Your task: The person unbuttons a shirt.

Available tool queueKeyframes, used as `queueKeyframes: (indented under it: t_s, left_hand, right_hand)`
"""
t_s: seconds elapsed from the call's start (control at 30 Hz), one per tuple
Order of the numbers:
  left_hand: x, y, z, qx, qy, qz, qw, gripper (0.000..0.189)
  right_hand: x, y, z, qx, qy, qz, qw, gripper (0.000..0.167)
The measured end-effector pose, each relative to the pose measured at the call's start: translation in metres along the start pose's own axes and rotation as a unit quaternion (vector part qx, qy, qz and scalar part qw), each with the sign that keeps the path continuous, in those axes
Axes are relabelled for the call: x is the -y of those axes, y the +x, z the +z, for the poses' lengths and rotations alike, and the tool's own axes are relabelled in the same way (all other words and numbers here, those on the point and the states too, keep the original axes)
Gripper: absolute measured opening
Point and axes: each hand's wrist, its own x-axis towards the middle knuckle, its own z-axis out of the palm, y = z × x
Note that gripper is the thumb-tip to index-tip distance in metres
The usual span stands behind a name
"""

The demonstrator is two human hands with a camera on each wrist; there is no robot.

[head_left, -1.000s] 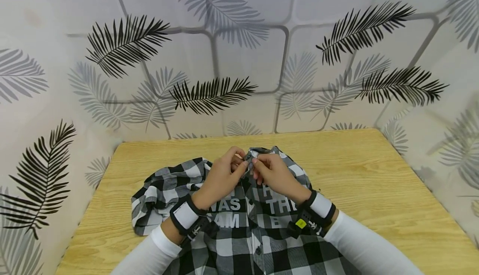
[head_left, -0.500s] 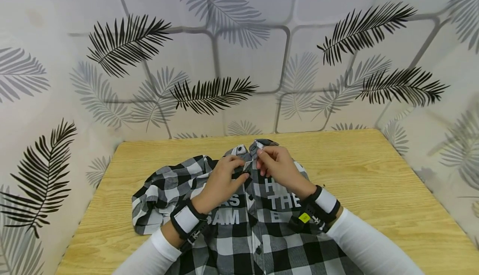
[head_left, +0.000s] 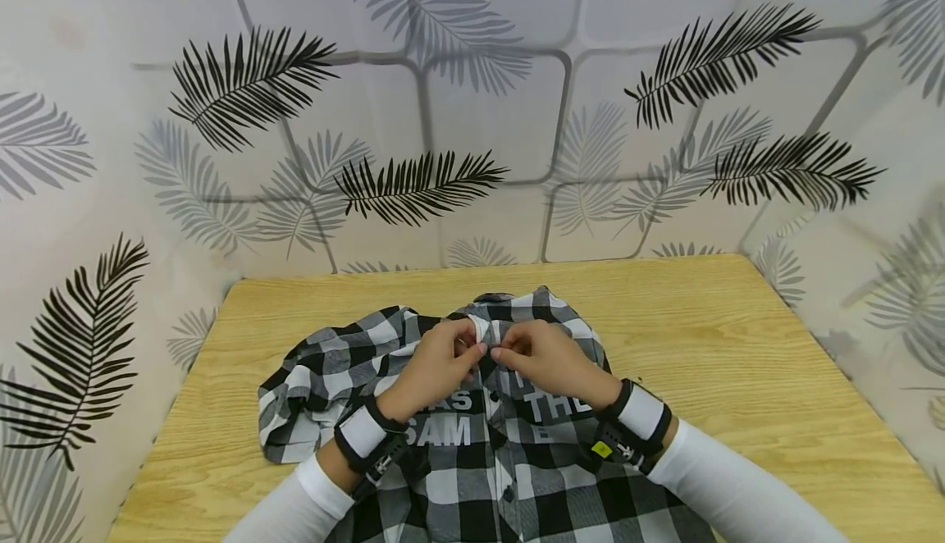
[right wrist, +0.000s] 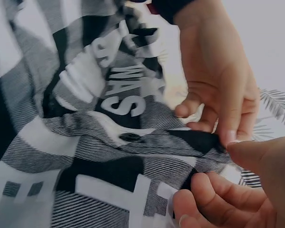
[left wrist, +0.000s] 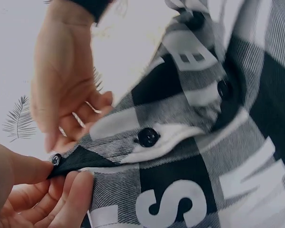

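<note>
As a black-and-white checked shirt (head_left: 452,481) with pale lettering (left wrist: 171,204) lies front up on the wooden surface (head_left: 738,362), a person's left hand (head_left: 435,367) and right hand (head_left: 554,358) both pinch its front edge near the neckline, a small dark button (left wrist: 56,160) showing at the left thumb (left wrist: 31,168).

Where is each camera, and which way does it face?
Head: worn on the head, facing forward and down at the shirt, table and backdrop; shows the left grip, right grip, wrist straps and sleeves.
Left wrist: worn there, facing the left grip's work; shows that grip lower left, the right grip upper left.
Right wrist: worn there, facing the right grip's work; shows that grip lower right, the left grip upper right.
Both wrist views share both grips and the shirt.
</note>
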Motion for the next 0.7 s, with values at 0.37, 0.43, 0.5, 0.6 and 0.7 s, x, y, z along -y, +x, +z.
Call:
queueKeyframes:
  t_s: [0.37, 0.43, 0.5, 0.6, 0.7]
  left_hand:
    - [0.009, 0.000, -0.007, 0.091, -0.122, -0.023, 0.9881, 0.017]
    - [0.010, 0.000, -0.009, 0.102, -0.115, -0.024, 0.9878, 0.017]
    - [0.011, 0.000, -0.011, 0.109, -0.104, -0.024, 0.9883, 0.017]
    - [0.011, -0.001, -0.012, 0.123, -0.093, -0.029, 0.9876, 0.019]
    - [0.011, -0.003, -0.013, 0.140, -0.088, -0.042, 0.9853, 0.021]
  right_hand:
    - [-0.007, -0.001, 0.008, 0.034, 0.055, -0.040, 0.9971, 0.018]
    - [-0.007, -0.002, 0.009, 0.035, 0.061, -0.042, 0.9966, 0.017]
    - [-0.007, -0.003, 0.010, 0.034, 0.067, -0.041, 0.9963, 0.016]
    - [-0.008, -0.003, 0.012, 0.036, 0.079, -0.042, 0.9953, 0.014]
    - [-0.009, -0.003, 0.012, 0.048, 0.098, -0.044, 0.9930, 0.014]
